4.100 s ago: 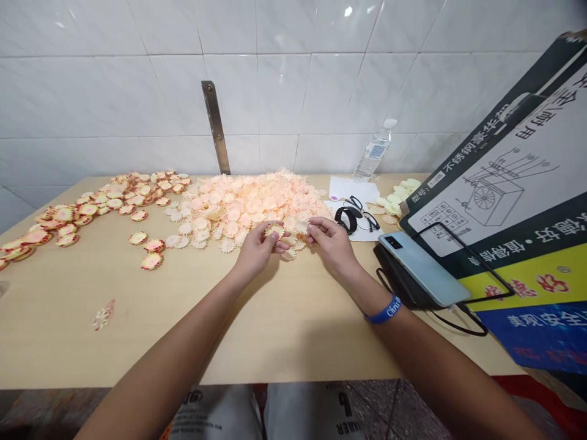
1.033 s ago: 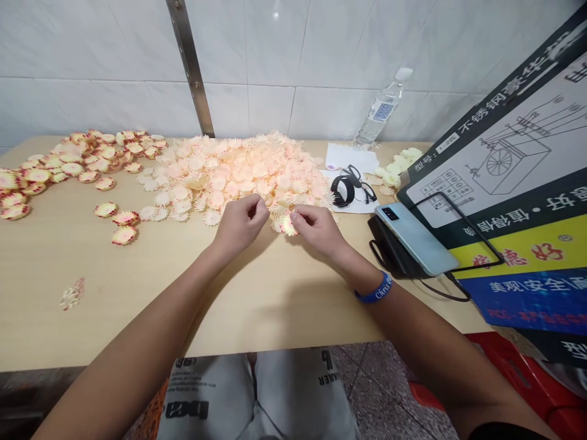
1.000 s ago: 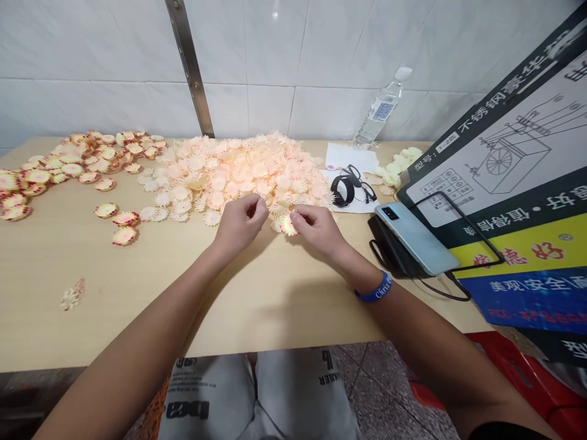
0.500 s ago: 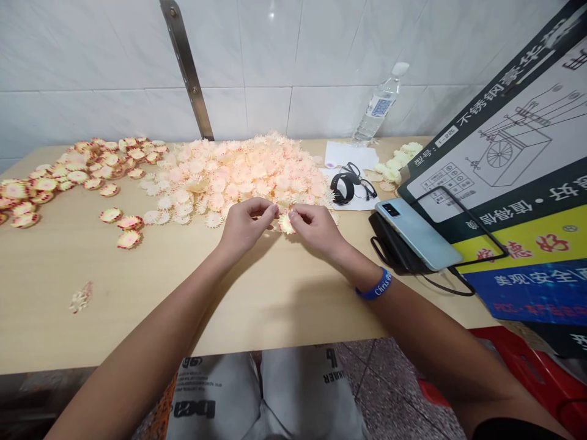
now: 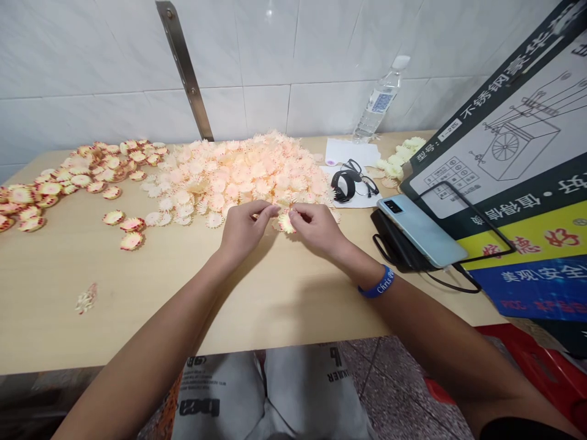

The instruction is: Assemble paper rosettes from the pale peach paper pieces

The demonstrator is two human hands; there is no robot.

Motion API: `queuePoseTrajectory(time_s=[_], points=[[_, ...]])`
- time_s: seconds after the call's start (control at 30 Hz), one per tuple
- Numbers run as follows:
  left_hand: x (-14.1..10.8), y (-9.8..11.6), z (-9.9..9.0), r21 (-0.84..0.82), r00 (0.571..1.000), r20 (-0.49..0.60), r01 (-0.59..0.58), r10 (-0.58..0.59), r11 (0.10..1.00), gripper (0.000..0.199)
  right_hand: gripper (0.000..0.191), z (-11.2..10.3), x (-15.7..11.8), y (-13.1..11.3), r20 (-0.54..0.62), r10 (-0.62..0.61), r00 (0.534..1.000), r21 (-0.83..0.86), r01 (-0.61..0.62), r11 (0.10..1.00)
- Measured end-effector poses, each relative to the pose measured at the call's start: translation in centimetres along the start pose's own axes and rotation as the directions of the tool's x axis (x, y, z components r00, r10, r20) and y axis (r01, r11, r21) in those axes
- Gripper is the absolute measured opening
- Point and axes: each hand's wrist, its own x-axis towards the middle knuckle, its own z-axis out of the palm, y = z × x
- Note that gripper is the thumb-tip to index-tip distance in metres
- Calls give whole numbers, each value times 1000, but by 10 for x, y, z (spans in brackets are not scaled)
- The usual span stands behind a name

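Observation:
My hands are close together over the table's near side, at the front edge of a large heap of pale peach fringed paper rosettes [image 5: 233, 180]. One small rosette [image 5: 287, 223] sits between them, pinched by the fingertips of my right hand [image 5: 316, 229]. My left hand [image 5: 245, 231] is curled beside it, with its fingertips reaching the rosette's left edge. Whether that hand grips anything is hidden by its fingers. Further left lie scattered rosettes with red-tinged rims [image 5: 68, 178].
A wooden table [image 5: 275, 305] carries everything. Glasses and a black band [image 5: 343, 186] lie on white paper, with a water bottle [image 5: 378, 104] behind. A phone [image 5: 419, 231] rests beside printed cardboard [image 5: 513, 165]. A tiled wall [image 5: 321, 49] stands behind.
My hands have drawn closer together around the small rosette, and my left fingertips now reach toward it. The view has shifted slightly, moving the table contents a little.

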Motion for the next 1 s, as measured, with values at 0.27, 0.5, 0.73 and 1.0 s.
queuePoseTrajectory(time_s=[0.27,0.5,0.73,1.0], points=[[-4,-5,6,173,981,-32,-185,194,967,15,31,3,1,2,11,19,1000,-20,-19,1000],[-3,-6,7,298,961,118,-274,250,914,21,28,4,0,2,39,12,999,-16,-12,1000],[-4,2,10,349,981,109,-188,159,918,20,31,6,1,2,61,4,998,-11,-3,1000],[19,-15,-19,172,978,-209,38,-2,984,12,32,1,-4,-4,23,-102,994,-13,103,995]])
